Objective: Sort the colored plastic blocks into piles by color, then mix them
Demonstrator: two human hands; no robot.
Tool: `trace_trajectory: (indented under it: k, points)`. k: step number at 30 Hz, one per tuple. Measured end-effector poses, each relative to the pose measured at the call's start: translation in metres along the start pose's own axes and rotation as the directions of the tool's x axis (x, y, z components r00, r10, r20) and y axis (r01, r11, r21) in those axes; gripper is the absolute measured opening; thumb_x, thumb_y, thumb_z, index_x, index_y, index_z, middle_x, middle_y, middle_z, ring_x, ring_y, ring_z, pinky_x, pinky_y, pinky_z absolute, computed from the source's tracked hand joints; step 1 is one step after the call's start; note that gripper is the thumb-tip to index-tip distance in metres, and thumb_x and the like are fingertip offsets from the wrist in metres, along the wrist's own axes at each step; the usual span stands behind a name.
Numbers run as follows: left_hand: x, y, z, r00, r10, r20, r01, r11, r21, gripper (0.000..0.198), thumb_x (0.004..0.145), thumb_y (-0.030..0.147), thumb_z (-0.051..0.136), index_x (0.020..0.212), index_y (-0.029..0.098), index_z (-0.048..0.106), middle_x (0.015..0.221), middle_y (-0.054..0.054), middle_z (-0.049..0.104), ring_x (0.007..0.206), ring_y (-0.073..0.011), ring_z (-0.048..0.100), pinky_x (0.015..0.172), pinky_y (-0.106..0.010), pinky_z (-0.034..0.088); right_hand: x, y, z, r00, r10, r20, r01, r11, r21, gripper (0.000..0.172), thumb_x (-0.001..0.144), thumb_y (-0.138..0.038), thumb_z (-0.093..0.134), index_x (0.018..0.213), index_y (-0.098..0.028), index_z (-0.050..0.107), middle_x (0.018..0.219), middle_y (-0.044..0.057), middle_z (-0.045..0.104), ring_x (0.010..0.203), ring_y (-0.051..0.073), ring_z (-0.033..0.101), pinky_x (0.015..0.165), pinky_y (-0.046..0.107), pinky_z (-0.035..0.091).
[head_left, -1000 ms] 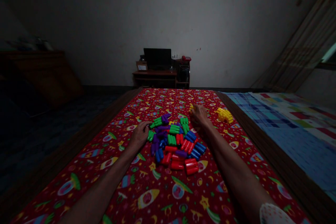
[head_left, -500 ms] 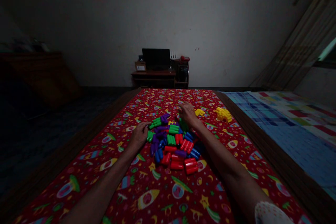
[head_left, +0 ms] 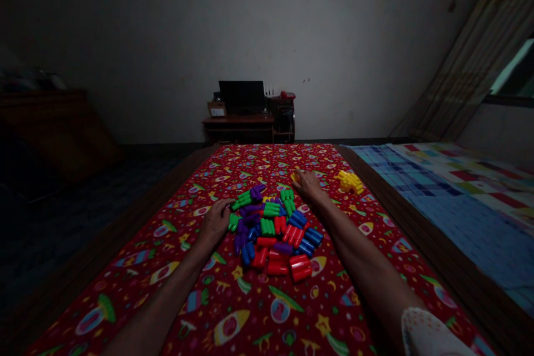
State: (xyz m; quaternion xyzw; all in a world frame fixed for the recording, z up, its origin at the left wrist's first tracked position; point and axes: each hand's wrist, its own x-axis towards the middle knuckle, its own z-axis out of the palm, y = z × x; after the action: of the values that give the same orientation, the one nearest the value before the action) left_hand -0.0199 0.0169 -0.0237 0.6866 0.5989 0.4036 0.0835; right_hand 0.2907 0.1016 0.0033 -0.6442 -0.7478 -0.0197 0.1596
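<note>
A loose pile of plastic building blocks lies on the red patterned cloth (head_left: 233, 322). In it are a green block (head_left: 267, 227), a purple block (head_left: 282, 248), a red block (head_left: 301, 267) and a blue block (head_left: 314, 236), among several others. At the pile's left edge rests my left hand (head_left: 214, 221), open, its fingertips beside a green block (head_left: 242, 199). Beyond the pile, my right hand (head_left: 308, 183) has its fingers closed on a yellow block (head_left: 295, 177), partly hidden by them. Farther right sits a cluster of yellow blocks (head_left: 349, 182).
A bed with blue and patchwork covers (head_left: 421, 206) runs along the right side. At the far wall stands a desk (head_left: 237, 120) bearing a monitor (head_left: 242, 97) and a red telephone (head_left: 287, 95). A wooden cabinet (head_left: 54, 128) is at left.
My right hand has shifted right, off the pile, and taken hold of the yellow block that lay beside it. The green block under it is uncovered. My left hand stays by the pile.
</note>
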Motion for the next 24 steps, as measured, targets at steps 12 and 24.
trace_trajectory:
  k: [12,24]
  points:
    - [-0.001,-0.003,-0.002,1.000,0.021,0.022,-0.022,1.000,0.006,0.034,0.079,0.028,0.040,0.098,0.020,0.067,0.105,-0.008,0.069,0.099,-0.0234,0.064,0.092,-0.038,0.051,0.002,0.046,-0.009,0.995,-0.056,-0.077,0.055,0.998,-0.015,0.049,0.092,-0.025,0.039,0.138,-0.008,0.042,0.126,0.020,0.056,0.115,0.026,0.051,0.096,0.036,0.039]
    - [0.000,-0.003,-0.001,1.000,0.010,0.020,-0.010,1.000,0.013,0.036,0.080,0.032,0.040,0.098,0.018,0.067,0.105,-0.009,0.070,0.100,-0.0241,0.065,0.091,-0.038,0.051,-0.005,0.138,-0.033,0.991,-0.121,0.062,0.134,0.939,-0.318,0.038,0.091,-0.020,0.041,0.125,-0.015,0.058,0.129,0.019,0.057,0.126,0.032,0.046,0.102,0.051,0.034]
